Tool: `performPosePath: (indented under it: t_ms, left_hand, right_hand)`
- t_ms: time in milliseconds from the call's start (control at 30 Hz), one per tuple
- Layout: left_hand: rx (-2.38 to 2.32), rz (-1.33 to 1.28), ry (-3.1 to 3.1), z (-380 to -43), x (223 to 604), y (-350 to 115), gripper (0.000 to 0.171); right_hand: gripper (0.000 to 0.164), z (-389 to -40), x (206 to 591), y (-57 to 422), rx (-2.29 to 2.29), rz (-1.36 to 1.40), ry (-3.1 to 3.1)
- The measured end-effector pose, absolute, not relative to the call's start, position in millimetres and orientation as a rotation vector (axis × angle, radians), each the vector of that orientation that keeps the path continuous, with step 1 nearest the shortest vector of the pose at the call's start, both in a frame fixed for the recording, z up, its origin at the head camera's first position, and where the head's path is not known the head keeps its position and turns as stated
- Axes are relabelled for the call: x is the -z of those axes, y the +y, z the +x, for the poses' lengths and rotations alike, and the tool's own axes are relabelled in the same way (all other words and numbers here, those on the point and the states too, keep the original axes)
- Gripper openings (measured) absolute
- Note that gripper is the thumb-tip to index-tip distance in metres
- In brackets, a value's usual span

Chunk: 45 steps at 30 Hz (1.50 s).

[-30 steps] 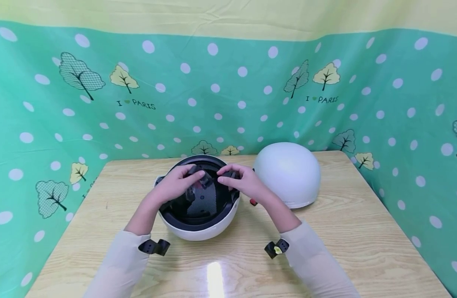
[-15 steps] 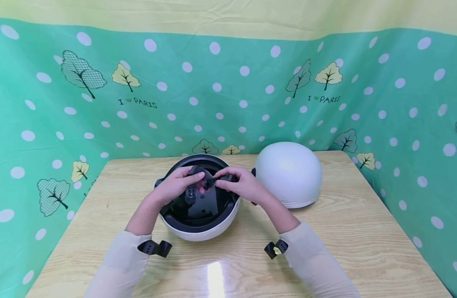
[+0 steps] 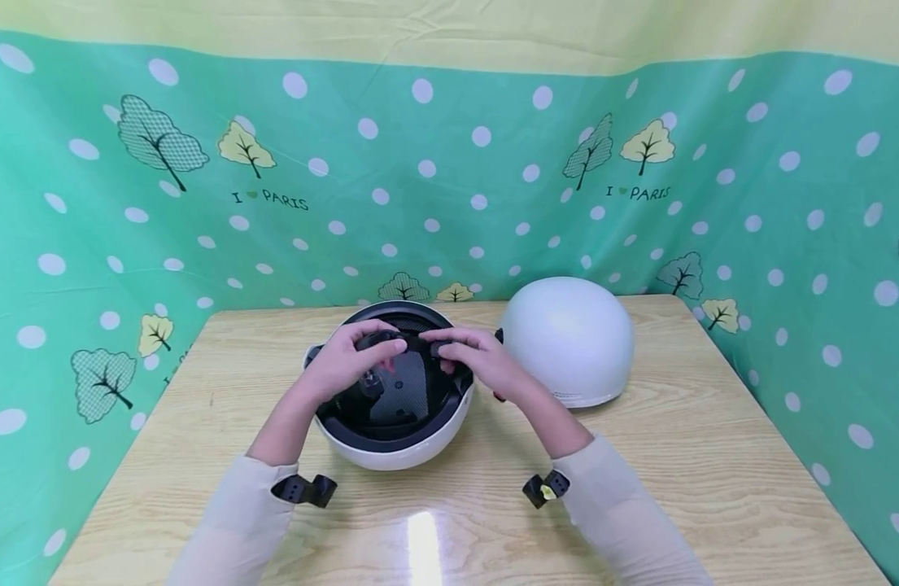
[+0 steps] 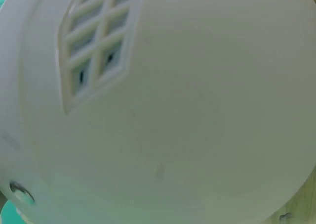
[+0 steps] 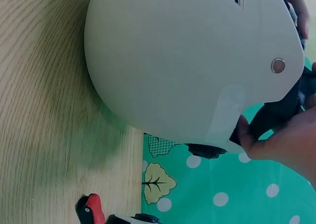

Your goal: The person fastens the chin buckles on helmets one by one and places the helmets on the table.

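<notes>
A white helmet (image 3: 390,462) lies upside down on the table, its black padded inside facing up. My left hand (image 3: 339,358) is over its left side, with thumb and fingers closed round a dark strap piece, partly hidden. Over the right side, my right hand (image 3: 486,358) pinches a black strap (image 5: 279,112), which runs from the helmet's edge in the right wrist view. A gap separates the two hands. The left wrist view is filled by the helmet's white shell (image 4: 207,110) with a vent grid (image 4: 98,36); neither hand shows there.
A second white helmet (image 3: 566,342) sits dome up at the back right of the wooden table (image 3: 713,488). Near it lies a red and black buckle (image 5: 93,209). A green dotted cloth (image 3: 449,203) hangs behind and along both sides.
Half a second ago the hands met over the helmet with dark strap pieces between them; now the right hand has drawn back to the right. The helmets have stayed in place.
</notes>
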<state>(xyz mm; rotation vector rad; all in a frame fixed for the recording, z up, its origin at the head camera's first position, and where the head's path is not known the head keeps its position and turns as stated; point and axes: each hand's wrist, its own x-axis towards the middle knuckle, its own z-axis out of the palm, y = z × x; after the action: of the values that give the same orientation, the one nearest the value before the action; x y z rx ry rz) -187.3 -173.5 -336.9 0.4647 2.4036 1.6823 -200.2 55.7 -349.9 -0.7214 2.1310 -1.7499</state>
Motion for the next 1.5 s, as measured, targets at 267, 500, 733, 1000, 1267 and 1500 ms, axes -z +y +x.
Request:
performPosePath:
  t_ms: [267, 500, 733, 1000, 1267, 1500]
  left_hand:
    - [-1.836, 0.441, 2.234, -185, 341, -177, 0.021]
    - [-1.822, 0.482, 2.278, -182, 342, -177, 0.024]
    - [-1.699, 0.581, 2.381, -179, 340, -179, 0.022]
    - [-1.64, 0.628, 2.467, -175, 339, -178, 0.018]
    - [-1.59, 0.585, 2.502, -175, 339, -177, 0.022]
    - [-1.544, 0.53, 2.525, -177, 339, -181, 0.027]
  right_hand:
    - [0.052, -203, 351, 61, 1.746, -0.703, 2.098]
    - [0.032, -202, 354, 62, 1.705, -0.67, 2.168]
    - [0.029, -202, 355, 62, 1.737, -0.72, 2.166]
    - [0.029, -204, 359, 63, 1.706, -0.664, 2.203]
    - [0.029, -203, 359, 63, 1.707, -0.661, 2.194]
    - [0.03, -203, 357, 64, 1.734, -0.627, 2.136]
